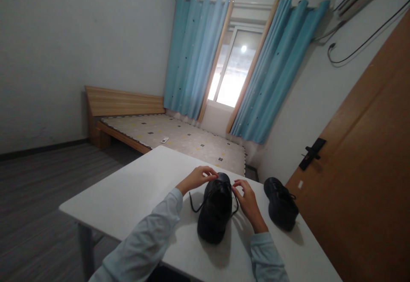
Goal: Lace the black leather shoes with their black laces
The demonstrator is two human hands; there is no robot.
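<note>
A black lace-up shoe (215, 213) stands on the white table in front of me, its heel toward me and its toe pointing away. Loose ends of its black shoelace (196, 209) hang out on both sides. My left hand (199, 177) reaches in from the left, thumb and fingertips pinched together at the lacing near the toe. On the opposite side, my right hand (246, 196) has its thumb and forefinger closed at the lace beside the shoe's upper. The bit of lace between the fingertips is too small to see clearly. A second black shoe (282, 207) rests farther right.
The white table (128, 192) has its far edge close to a bed (192, 143) with a small white remote (164, 140) on it. A wooden door (361, 154) with a black handle (312, 154) stands along the right side. Blue curtains (195, 56) flank the window.
</note>
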